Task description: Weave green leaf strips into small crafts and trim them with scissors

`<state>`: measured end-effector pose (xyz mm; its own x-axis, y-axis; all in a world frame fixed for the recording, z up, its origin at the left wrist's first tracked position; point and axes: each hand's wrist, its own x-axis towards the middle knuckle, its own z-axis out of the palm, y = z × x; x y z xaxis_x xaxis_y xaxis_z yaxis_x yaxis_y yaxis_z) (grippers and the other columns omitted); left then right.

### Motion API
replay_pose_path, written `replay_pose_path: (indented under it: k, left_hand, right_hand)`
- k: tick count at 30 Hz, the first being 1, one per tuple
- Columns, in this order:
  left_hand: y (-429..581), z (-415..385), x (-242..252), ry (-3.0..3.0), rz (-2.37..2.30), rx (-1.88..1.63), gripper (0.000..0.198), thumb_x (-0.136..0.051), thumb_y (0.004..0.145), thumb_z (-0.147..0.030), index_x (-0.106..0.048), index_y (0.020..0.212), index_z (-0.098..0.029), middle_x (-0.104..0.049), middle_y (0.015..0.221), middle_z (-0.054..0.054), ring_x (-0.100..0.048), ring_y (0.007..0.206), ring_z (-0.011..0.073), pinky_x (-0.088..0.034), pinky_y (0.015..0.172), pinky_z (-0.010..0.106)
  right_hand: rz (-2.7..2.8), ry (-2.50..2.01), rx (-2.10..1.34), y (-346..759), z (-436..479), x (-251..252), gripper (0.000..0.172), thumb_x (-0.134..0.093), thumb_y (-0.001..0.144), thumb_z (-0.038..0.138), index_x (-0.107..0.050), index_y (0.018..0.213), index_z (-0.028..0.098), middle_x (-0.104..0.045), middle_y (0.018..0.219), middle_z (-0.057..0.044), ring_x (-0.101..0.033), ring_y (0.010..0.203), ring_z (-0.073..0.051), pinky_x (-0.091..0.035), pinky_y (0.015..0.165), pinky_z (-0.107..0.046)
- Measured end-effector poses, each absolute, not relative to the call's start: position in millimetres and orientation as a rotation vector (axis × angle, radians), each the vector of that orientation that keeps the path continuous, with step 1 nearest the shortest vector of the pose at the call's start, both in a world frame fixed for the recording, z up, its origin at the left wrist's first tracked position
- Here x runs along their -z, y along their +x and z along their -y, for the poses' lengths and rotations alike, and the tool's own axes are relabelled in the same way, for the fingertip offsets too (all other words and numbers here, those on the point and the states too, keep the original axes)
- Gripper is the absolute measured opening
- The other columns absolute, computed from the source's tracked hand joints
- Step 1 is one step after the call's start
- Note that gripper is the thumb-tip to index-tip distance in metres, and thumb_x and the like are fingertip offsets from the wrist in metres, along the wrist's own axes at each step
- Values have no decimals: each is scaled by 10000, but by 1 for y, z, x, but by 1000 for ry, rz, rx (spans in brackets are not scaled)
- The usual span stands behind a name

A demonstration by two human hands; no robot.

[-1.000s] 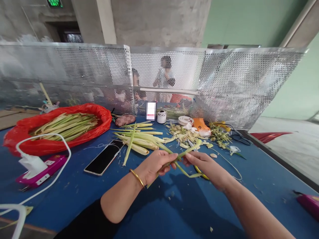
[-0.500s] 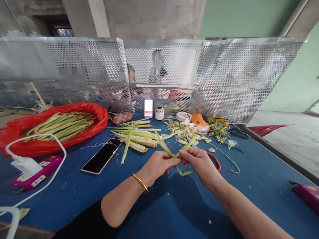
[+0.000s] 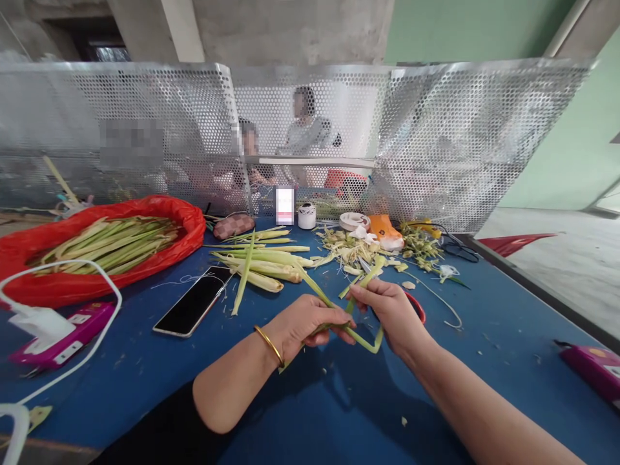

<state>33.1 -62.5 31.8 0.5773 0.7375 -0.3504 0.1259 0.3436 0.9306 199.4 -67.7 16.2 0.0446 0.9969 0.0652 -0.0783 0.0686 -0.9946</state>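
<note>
My left hand (image 3: pixel 305 323), with a gold bangle on the wrist, is closed on a green leaf strip (image 3: pixel 361 337) over the blue table (image 3: pixel 339 400). My right hand (image 3: pixel 390 310) pinches the same strip, which bends into a loop between the two hands. One end of the strip sticks up past my right fingers. A red-handled tool (image 3: pixel 417 305) lies partly hidden behind my right hand. Loose leaf stalks (image 3: pixel 264 265) lie just beyond my hands.
A red bag (image 3: pixel 29 284) full of green stalks sits at the left. A black phone (image 3: pixel 194 309), a pink power bank (image 3: pixel 62 339) with a white cable, leaf scraps (image 3: pixel 353 248), tape rolls and an orange item lie about. Perforated metal screens (image 3: pixel 460 142) stand behind; people sit beyond them.
Both hands have stayed on the strip and reworked it; the bend of the strip now hangs lower between them. The view has shifted slightly.
</note>
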Motion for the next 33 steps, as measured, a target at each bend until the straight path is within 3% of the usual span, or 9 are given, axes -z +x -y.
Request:
replay_pose_path:
  k: [7,12,14,17,20,23,25,28,33]
  left_hand:
    - [32,65,-29,1245,-872,-490,344,-649,735,-431,-697,748,-91,-640,606,46,-298,380,32,-140,414,237]
    - [33,69,-33,1303,-869,-473,520,-488,824,-559,-711,828,-89,-582,597,11,-257,398,34,-152,429,237]
    - [35,71,-34,1350,-908,-441,478,-533,807,-534,-713,812,-91,-558,563,-3,-296,416,41,-180,441,229]
    - [37,74,-32,1400,-912,-405,427,-592,769,-514,-687,697,-104,-554,529,2,-408,476,70,-223,465,220]
    - [37,75,-28,1435,-935,-417,457,-595,752,-543,-616,574,-123,-541,498,-2,-386,455,67,-241,476,225]
    - [37,73,-28,1440,-962,-438,450,-614,730,-554,-626,597,-125,-516,482,-18,-361,452,63,-245,490,228]
    - [38,73,-28,1414,-950,-435,439,-622,721,-554,-643,643,-122,-499,484,-26,-372,471,68,-238,493,227]
    - [40,75,-30,1381,-910,-423,431,-611,730,-550,-600,623,-133,-462,477,-43,-340,467,63,-218,487,229]
    - [39,78,-35,1449,-830,-403,452,-583,767,-534,-515,546,-146,-458,498,-43,-296,464,56,-202,480,238]
  right_hand:
    - [1385,-1299,-1103,210,62,-21,411,-630,730,540,-616,538,177,-526,492,4,-452,491,-126,-344,517,-259]
    - [1710,-1649,-39,225,64,-38,485,-522,843,517,-511,487,188,-502,520,-13,-449,508,-136,-266,498,-263]
    - [1879,-1519,66,222,68,-40,452,-507,876,468,-519,523,186,-526,584,-9,-478,541,-129,-299,518,-250]
    - [1952,-1462,160,214,74,-39,288,-552,856,443,-647,774,183,-597,734,-43,-545,624,-168,-382,597,-277]
    - [1673,-1496,496,212,77,-41,423,-600,825,386,-593,1173,146,-597,1068,-166,-563,937,-299,-405,769,-394]
    - [1771,-1406,152,214,77,-43,268,-543,866,381,-690,981,189,-630,962,-113,-570,905,-269,-411,757,-372]
    - [1880,-1323,-490,212,75,-41,315,-526,868,428,-680,735,188,-601,710,-41,-560,679,-185,-407,608,-296]
    - [1667,-1170,-1293,204,75,-35,321,-634,775,443,-574,611,173,-483,536,34,-433,484,-97,-317,457,-223]
    - [1258,-999,-1461,193,77,-29,284,-712,703,351,-538,586,160,-427,468,68,-339,420,-48,-232,408,-187]
